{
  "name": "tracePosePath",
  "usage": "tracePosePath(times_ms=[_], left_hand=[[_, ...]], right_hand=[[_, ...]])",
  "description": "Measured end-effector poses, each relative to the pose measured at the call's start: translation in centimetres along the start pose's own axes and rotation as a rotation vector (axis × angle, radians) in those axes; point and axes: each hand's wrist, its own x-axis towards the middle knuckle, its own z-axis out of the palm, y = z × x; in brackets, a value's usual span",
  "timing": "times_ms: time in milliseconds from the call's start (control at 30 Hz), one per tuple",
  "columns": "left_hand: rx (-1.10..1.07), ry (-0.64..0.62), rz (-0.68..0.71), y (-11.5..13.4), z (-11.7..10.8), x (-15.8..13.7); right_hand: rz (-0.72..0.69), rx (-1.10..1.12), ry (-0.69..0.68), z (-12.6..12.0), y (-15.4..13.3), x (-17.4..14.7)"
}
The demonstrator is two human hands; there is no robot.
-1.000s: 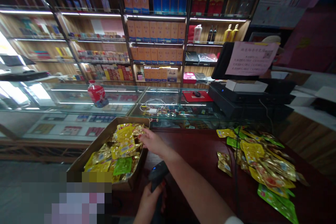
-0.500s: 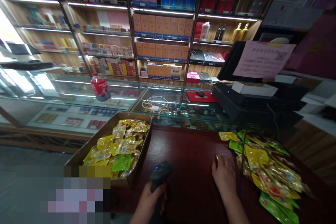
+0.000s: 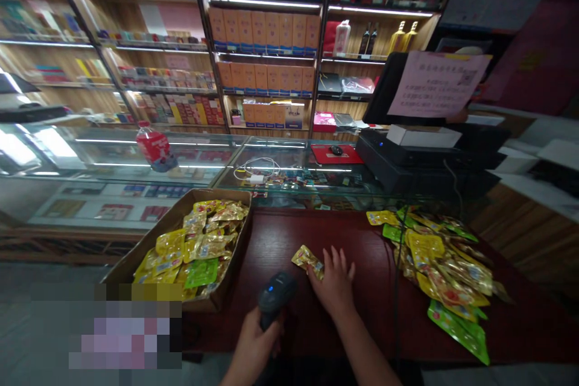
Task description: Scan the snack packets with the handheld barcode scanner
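My left hand (image 3: 257,338) is wrapped round the handle of a dark barcode scanner (image 3: 277,292), its blue light lit and its head just above the tabletop. My right hand (image 3: 335,283) lies to the right with fingers spread. Its thumb touches the near end of a small gold snack packet (image 3: 308,260), which lies on the dark red table (image 3: 280,226). A cardboard box (image 3: 248,205) full of gold, yellow and green packets stands on the left. On the right is a loose heap of similar packets (image 3: 446,265).
Behind the table, a glass display counter (image 3: 289,151) carries a red-labelled bottle (image 3: 155,148), a white cable (image 3: 257,167) and a mouse (image 3: 335,149) on a red mat. At the right stand a monitor (image 3: 384,90) and a black cash drawer (image 3: 393,163). A dark cord (image 3: 398,289) crosses the table.
My right hand has moved left from beside the heap to the table's middle, and its fingers have spread. The gold packet now lies in plain view there. The scanner stays in my left hand.
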Motion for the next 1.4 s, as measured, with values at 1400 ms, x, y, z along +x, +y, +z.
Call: tracePosePath(times_ms=[1400], left_hand=[[-0.073,-0.131,-0.126,4.9,1.6,-1.4]], right_hand=[[-0.069,0.53,0.043,0.8,2.2,1.0]])
